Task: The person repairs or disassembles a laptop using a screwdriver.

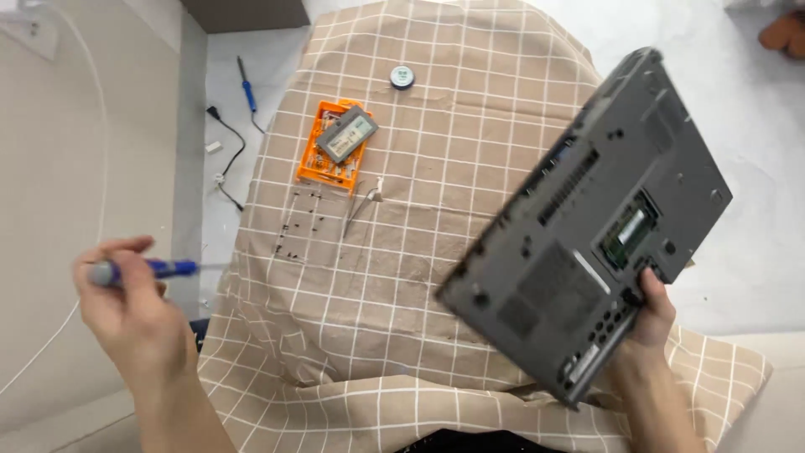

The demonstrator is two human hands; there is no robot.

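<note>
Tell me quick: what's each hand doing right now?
Left hand: closed around a blue-handled screwdriver, off the table's edge.
Right hand: fingers gripping the grey laptop, held tilted, underside up, above the checked cloth.

The laptop (587, 226) is grey, closed and turned underside up, so its base faces the camera. It is held tilted in the air above the right part of the checked cloth, its far corner raised highest and its near edge lowest. The base shows vent slots, screw holes and an open bay with a green board inside. The screwdriver (151, 269) has a blue handle with a grey cap and lies roughly level, its thin shaft pointing right, off the cloth's left edge.
</note>
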